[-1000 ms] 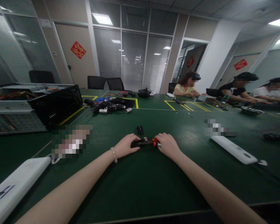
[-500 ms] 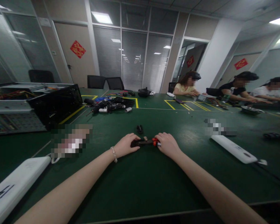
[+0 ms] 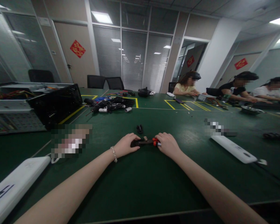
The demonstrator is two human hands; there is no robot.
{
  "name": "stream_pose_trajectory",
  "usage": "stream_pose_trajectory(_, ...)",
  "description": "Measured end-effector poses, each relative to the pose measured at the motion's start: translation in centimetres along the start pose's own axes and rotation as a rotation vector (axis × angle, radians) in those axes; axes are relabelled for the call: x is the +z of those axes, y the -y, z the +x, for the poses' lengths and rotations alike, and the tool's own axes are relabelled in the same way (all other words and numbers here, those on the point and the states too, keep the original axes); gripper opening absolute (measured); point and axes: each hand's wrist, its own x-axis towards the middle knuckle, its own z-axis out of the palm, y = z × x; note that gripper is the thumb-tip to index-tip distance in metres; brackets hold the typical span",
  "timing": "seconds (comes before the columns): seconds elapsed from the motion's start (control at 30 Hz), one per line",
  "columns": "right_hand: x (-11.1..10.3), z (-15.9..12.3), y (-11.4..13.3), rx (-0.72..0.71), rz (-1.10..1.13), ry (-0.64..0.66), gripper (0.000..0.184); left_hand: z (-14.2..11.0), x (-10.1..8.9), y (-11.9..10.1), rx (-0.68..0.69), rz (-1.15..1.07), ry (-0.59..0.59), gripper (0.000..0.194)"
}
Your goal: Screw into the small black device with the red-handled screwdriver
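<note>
In the head view, my right hand (image 3: 168, 144) is closed around the red handles of a pair of pliers (image 3: 149, 142). The metal jaws point left toward my other hand. My left hand (image 3: 128, 145) pinches a small black piece (image 3: 134, 143) between thumb and fingers, right at the tip of the jaws. What kind of piece it is I cannot make out. A small light-coloured bit (image 3: 145, 138) shows just above the jaws. Just beyond my hands, a small black bundle (image 3: 139, 129) lies on the green table (image 3: 135, 186).
An open computer case (image 3: 56, 105) stands at the left. Tools including a black drill (image 3: 96, 107) lie in a pile beyond. White power banks lie left (image 3: 21, 183) and right (image 3: 233, 148). A metal dish (image 3: 252, 110) sits at the right, where three people work.
</note>
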Motion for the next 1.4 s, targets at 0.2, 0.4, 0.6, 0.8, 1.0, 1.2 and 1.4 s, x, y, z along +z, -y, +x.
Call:
stream_pose_trajectory(0.2, 0.01, 0.09, 0.01, -0.006, 0.003, 0.008, 0.026, -0.01, -0.04, -0.07, -0.001, 0.005, 0.003, 0.031)
stream_pose_trajectory(0.4, -0.19, 0.07, 0.00, 0.003, -0.009, 0.021, 0.026, 0.02, -0.03, -0.11, 0.012, 0.016, -0.008, 0.030)
stream_pose_trajectory(0.6, 0.03, 0.11, 0.01, -0.015, -0.022, 0.006, 0.026, 0.02, -0.01, -0.25, 0.023, 0.027, -0.016, 0.030)
stream_pose_trajectory(0.8, 0.01, 0.13, 0.00, -0.005, -0.017, 0.015, 0.028, -0.05, -0.06, -0.30, 0.013, 0.010, -0.011, 0.030)
stream_pose_trajectory(1.0, -0.17, 0.01, -0.06, 0.004, -0.022, 0.028, 0.028, -0.01, -0.08, -0.39, -0.012, 0.005, -0.004, 0.030)
stream_pose_trajectory(1.2, -0.16, 0.08, -0.05, -0.006, -0.022, 0.020, 0.027, 0.09, 0.01, -0.18, -0.007, -0.001, 0.000, 0.031)
stream_pose_trajectory(1.4, 0.02, 0.09, -0.19, -0.010, -0.015, 0.022, 0.027, -0.05, 0.01, -0.14, 0.010, 0.006, -0.002, 0.030)
